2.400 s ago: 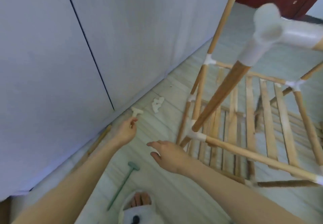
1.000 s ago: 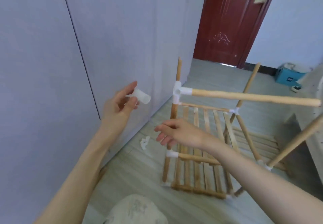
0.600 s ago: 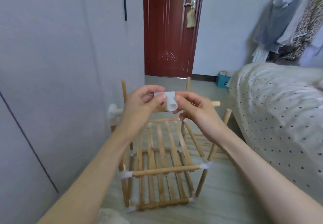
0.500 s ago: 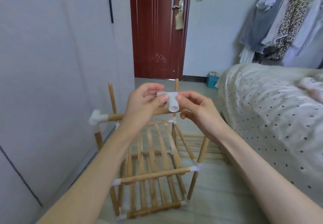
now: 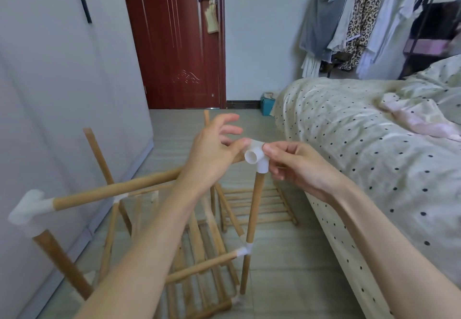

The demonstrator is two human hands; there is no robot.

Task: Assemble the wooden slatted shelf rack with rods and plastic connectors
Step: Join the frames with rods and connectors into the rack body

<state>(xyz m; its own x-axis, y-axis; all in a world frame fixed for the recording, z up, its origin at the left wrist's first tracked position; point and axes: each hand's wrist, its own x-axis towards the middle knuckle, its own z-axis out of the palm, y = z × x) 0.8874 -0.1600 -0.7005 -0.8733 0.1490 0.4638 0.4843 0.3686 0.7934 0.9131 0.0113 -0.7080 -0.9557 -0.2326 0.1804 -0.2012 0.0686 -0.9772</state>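
The white plastic connector (image 5: 258,156) looked small, light and rigid, a smooth three-way corner piece likely to turn slippery under a tight pinch, so the sound place to hold it was across its closed outer faces, leaving the open sockets free. It sat at the top of the upright rod (image 5: 253,215) at the rack's near right corner, its downward socket on that rod's end and one round, empty socket facing the camera. The right hand (image 5: 296,169) pinched the connector's right side between thumb and curled fingers, while the left hand (image 5: 212,154) pressed its thumb and one fingertip against the left side, the remaining fingers spread loosely upward. The horizontal rod (image 5: 117,190) ran behind the left hand toward the connector; whether its end had entered a socket was hidden by that hand. The rods looked stiff and fairly light, their varnished wood smooth, and a push fit probably needed force straight along the rod, with the frame steadied, since the wooden rack (image 5: 199,241) looked wobbly while partly built. It stood on the floor (image 5: 287,269) between the grey wall panel (image 5: 62,94) and the bed's (image 5: 374,144) left edge, slatted shelves low down and another white corner connector (image 5: 30,209) already fitted at the near left corner. A second slatted panel (image 5: 257,206) lay on the floor beyond.
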